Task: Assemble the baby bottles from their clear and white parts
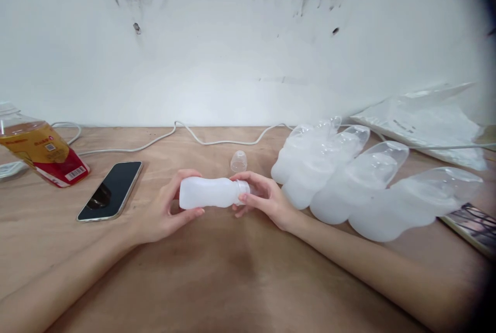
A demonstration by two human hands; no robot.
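A frosted white baby bottle (209,192) lies sideways between my two hands, just above the table. My left hand (170,206) is closed around its base end, thumb along the near side. The fingers of my right hand (263,197) grip the collar (243,191) at the other end, thumb on the near side and fingertips beneath. My right hand partly hides what sticks out beyond the collar. A clear dome cap (238,161) stands on the table just behind the bottle.
Several capped baby bottles (337,193) lie in a row at right, beside my right forearm. A phone (110,191) and a drink bottle (42,149) are at left. A cable (217,143) runs along the wall; a plastic bag (426,121) lies back right.
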